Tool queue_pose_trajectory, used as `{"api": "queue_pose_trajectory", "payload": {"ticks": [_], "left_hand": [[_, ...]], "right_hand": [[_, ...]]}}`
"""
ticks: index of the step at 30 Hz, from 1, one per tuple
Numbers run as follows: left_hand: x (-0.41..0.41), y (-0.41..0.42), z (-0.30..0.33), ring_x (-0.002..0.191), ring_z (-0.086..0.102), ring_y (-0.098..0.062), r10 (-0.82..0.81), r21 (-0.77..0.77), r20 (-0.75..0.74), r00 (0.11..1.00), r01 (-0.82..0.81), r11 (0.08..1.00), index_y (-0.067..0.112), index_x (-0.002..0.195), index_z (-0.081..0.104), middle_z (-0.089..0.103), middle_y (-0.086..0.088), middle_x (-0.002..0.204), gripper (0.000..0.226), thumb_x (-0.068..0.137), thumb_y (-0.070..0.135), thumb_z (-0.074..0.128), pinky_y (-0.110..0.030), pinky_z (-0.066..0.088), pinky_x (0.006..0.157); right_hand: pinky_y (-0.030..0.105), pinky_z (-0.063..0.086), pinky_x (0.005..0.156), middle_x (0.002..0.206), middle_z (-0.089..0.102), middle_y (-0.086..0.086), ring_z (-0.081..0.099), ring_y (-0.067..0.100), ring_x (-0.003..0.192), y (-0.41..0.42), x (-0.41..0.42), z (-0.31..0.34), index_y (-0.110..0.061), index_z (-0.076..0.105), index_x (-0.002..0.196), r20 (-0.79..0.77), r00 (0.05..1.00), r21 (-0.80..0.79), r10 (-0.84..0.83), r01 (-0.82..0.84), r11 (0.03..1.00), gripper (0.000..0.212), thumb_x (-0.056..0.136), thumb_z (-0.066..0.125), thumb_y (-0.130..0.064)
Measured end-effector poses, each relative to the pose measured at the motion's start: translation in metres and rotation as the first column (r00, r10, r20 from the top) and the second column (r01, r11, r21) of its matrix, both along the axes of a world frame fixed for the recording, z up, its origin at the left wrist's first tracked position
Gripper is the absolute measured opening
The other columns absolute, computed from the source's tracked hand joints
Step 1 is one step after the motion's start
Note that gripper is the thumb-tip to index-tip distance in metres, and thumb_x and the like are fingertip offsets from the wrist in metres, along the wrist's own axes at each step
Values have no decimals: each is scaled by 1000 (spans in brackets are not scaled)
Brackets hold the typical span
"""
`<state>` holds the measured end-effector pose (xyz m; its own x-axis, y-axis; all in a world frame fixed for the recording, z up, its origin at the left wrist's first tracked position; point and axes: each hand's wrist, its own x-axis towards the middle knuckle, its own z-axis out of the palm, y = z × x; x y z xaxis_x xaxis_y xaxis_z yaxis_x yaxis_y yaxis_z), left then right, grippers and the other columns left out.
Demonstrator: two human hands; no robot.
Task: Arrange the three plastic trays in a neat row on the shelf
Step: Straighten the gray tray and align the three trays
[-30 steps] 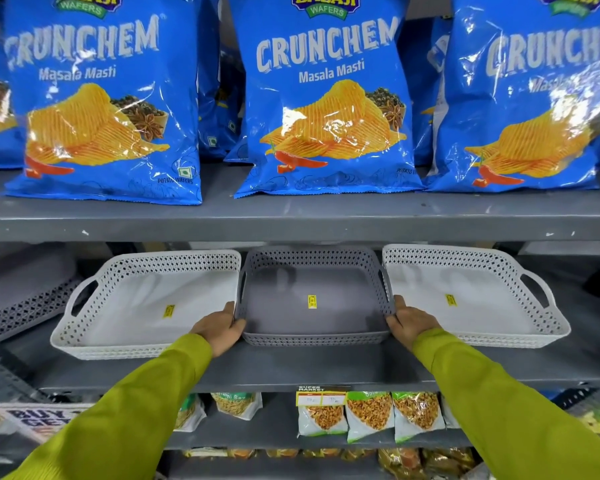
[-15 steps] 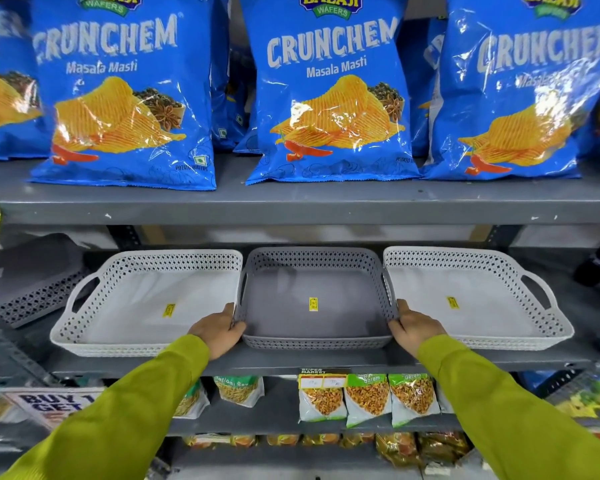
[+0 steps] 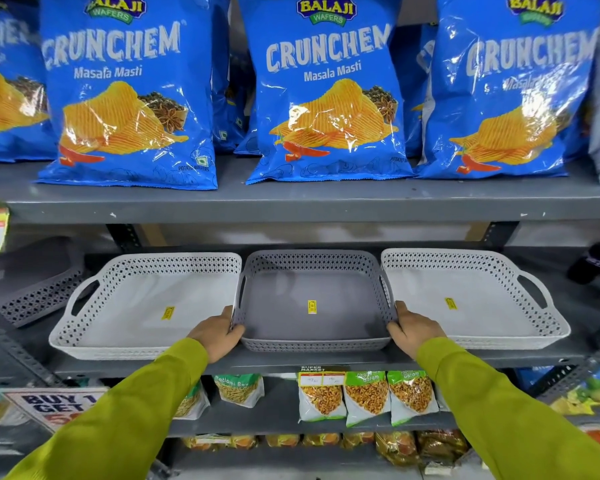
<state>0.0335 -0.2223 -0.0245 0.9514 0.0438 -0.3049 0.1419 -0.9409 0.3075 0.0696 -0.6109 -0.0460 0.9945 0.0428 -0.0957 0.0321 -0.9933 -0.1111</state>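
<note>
Three perforated plastic trays lie side by side on the grey middle shelf. The left white tray and the right white tray flank a grey tray in the centre. My left hand grips the grey tray's front left corner. My right hand grips its front right corner. Each tray carries a small yellow sticker. The grey tray's side rims overlap or touch the white trays' inner edges.
Blue Crunchem chip bags fill the shelf above. Another grey perforated tray lies at the far left of the middle shelf. A dark object sits at the right. Snack packets fill the shelf below.
The view has tilted slightly up and shifted. Both hands stay on the grey tray's front corners, and the trays have barely moved.
</note>
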Motion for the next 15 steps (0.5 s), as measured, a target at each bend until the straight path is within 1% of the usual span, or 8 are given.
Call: {"api": "queue_pose_trajectory", "payload": {"ticks": [3, 7, 12, 15], "left_hand": [[-1, 0, -1, 97, 61, -34, -5, 4, 14, 1000, 5, 1000, 8, 141, 28, 64, -20, 114, 55, 96, 41, 36, -35, 46, 78], [-1, 0, -1, 85, 57, -29, 1, 5, 17, 1000, -1, 1000, 9, 141, 28, 65, -19, 110, 55, 96, 41, 35, -33, 42, 73], [-3, 0, -1, 89, 58, -31, -3, 10, 20, 1000, 3, 1000, 9, 143, 24, 65, -20, 112, 57, 97, 40, 35, -33, 43, 74], [-4, 0, -2, 85, 56, -28, -6, 0, 19, 1000, 6, 1000, 10, 141, 27, 65, -19, 110, 54, 97, 40, 35, -33, 42, 73]], "right_hand": [[33, 36, 65, 109, 67, 17, 62, 34, 97, 1, -1, 1, -11, 29, 138, 5, 1000, -8, -6, 6, 1000, 54, 92, 35, -39], [33, 37, 65, 107, 67, 16, 63, 34, 95, 0, -1, -1, -11, 27, 139, -1, 1000, -3, -11, 11, 1000, 55, 92, 34, -39], [33, 36, 64, 102, 68, 16, 63, 34, 93, -1, -4, 0, -10, 30, 136, 11, 1000, -4, 3, -3, 1000, 53, 92, 36, -39], [34, 37, 63, 99, 69, 16, 64, 34, 90, -2, -5, -1, -10, 32, 133, 19, 1000, 5, 19, -19, 1000, 52, 90, 35, -40]]}}
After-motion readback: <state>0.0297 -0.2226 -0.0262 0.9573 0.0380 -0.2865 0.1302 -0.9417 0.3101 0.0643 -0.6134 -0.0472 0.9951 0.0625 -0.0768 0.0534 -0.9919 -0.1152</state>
